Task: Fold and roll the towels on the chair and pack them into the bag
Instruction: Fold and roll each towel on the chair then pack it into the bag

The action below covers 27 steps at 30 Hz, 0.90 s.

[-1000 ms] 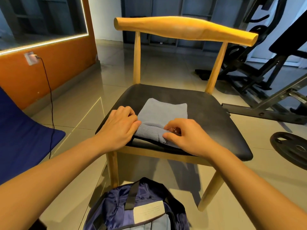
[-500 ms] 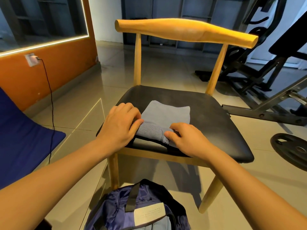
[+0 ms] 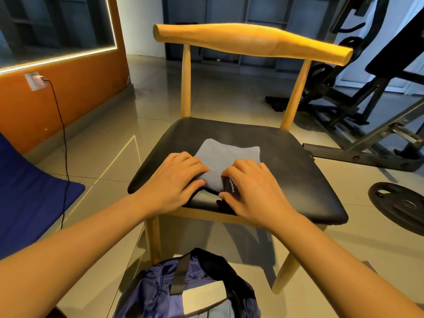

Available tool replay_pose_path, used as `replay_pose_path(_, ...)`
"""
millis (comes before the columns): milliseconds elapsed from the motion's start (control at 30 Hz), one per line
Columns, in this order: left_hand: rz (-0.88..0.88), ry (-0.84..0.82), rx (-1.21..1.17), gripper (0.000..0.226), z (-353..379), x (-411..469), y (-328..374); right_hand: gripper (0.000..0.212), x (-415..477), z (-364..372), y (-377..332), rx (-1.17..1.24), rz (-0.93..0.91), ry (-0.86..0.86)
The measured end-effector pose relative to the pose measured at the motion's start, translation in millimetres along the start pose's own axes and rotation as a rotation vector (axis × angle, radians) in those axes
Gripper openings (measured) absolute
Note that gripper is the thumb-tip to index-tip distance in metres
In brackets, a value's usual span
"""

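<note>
Head view: towel [image 3: 229,154] on chair [image 3: 298,180] seat, mid-width, close to the front edge; near end rolled, far end flat toward the backrest. Left hand [image 3: 174,182] and right hand [image 3: 250,187] both clasp the roll, fingers curled over its top, thumbs tucked at the near side. Judged step: rolling, about midway on this towel. To do it well: advance both ends evenly and press down so the roll comes out tight and straight. Bag [image 3: 160,283] on the floor below the front edge, mouth apparently open. Weight plate [image 3: 399,203] and bench frame [image 3: 367,125] right, cable [image 3: 62,125] and mat [image 3: 27,191] left; all well apart, nothing obstructing. No other towels visible.
</note>
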<state>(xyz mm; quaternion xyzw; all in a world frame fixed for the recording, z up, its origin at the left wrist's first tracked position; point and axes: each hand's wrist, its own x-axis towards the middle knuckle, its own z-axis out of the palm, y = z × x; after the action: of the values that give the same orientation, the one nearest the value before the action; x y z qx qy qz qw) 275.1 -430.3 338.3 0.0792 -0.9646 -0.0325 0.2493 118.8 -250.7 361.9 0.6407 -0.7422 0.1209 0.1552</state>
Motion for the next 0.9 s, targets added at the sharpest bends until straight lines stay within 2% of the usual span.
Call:
replay_pose_path(67, -0.016, -0.047, -0.034, 0.029, -4, 8, -1, 0.026, 2, 2, 3, -0.011, 0.024, -0.007)
replay_pose_path(133, -0.107, -0.117, -0.117, 0.027, -8, 16, -2, 0.021, 6, 1, 8, 0.115, 0.097, -0.035)
replay_pose_path(200, -0.182, -0.119, -0.195, 0.022, -10, 20, -1, 0.020, 12, 2, 13, 0.240, 0.163, -0.092)
replay_pose_path(300, -0.066, 0.067, -0.101, 0.027, -10, 20, 6, 0.022, 21, 4, 20, 0.338, 0.240, -0.163)
replay_pose_path(400, 0.015, 0.072, -0.070, 0.031, -1, 16, 10, 0.024, 27, 4, 25, 0.439, 0.304, -0.204)
replay_pose_path(600, -0.130, 0.027, -0.203, 0.025, 18, 30, 0, 0.027, 19, 3, 16, 0.098, 0.078, -0.010)
replay_pose_path(700, -0.184, 0.004, -0.203, 0.026, 17, 40, -2, 0.024, 23, 8, 19, 0.160, 0.121, -0.056)
replay_pose_path(833, -0.097, 0.190, -0.002, 0.022, 14, 37, 10, 0.023, 37, 8, 31, 0.357, 0.282, -0.156)
replay_pose_path(900, -0.057, 0.218, 0.030, 0.023, 17, 34, 11, 0.024, 42, 7, 36, 0.417, 0.330, -0.210)
